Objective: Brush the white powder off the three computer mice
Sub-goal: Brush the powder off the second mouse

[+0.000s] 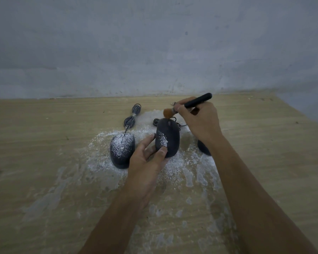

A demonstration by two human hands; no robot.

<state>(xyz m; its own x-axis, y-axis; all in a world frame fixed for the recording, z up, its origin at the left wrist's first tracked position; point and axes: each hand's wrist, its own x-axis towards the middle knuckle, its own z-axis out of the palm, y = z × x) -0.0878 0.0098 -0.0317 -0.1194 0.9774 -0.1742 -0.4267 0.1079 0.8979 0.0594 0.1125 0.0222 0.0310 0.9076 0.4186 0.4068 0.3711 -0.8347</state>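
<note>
Middle mouse: the dark middle mouse sits at the centre of the tabletop, its nose pointing to 12 o'clock. A patch of white powder clings to its near-left flank, and the rest of its back looks dark. I cannot tell whether it is lifted off the surface.
Left hand: the left hand comes in from 6 o'clock. Its fingers grip the middle mouse, thumb on the near end and the others curled along the left side.
Right hand: the right hand is at 1 o'clock of the middle mouse, fingers closed round the brush.
Brush: the black handle points to 2 o'clock. The brown bristles are just at the nose of the middle mouse, and I cannot tell whether they touch it.
Left mouse: the left mouse lies on the tabletop at 9 o'clock of the middle mouse, just beside the left hand, its back thickly speckled white.
Right mouse: the right mouse is at 3 o'clock, mostly hidden by the right forearm.
Powder on surface: it is spread around all three mice and smeared toward 6 o'clock.
Cable: the coiled cable lies at 12 o'clock of the left mouse.
Wall: a grey wall stands behind the tabletop.
</note>
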